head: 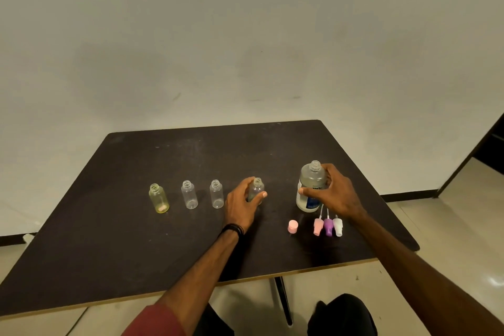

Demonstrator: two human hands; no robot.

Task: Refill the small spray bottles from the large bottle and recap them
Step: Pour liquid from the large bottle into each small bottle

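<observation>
Nearest the camera, two bare forearms are stretched out over the dark matte desk (136, 240), a dark red sleeve (161, 322) being seen on the left one and a black band (234, 228) at its wrist. The left hand (241, 206) is wrapped round a small clear uncapped spray bottle (257, 189), with the thumb laid across its front; the bottle is stood upright on the desk. The right hand (334, 194) is closed about the large clear plastic bottle with a blue-and-white label (311, 188), which is also upright and open at the neck, fingers being placed behind it and the thumb across the label.

Just in front of the large bottle, three spray heads are laid side by side with their tubes pointed away from the camera: a pink spray head (318, 226), a purple spray head (328, 226) and a white spray head (338, 226). A round pink cap (293, 226) is set apart to their left.

To the left of the held small bottle, three more uncapped bottles are ranged in a row, well apart: two small clear empty bottles (216, 194) (189, 194) and, farthest left, a small yellowish bottle (158, 198) with something pink at its bottom.
</observation>
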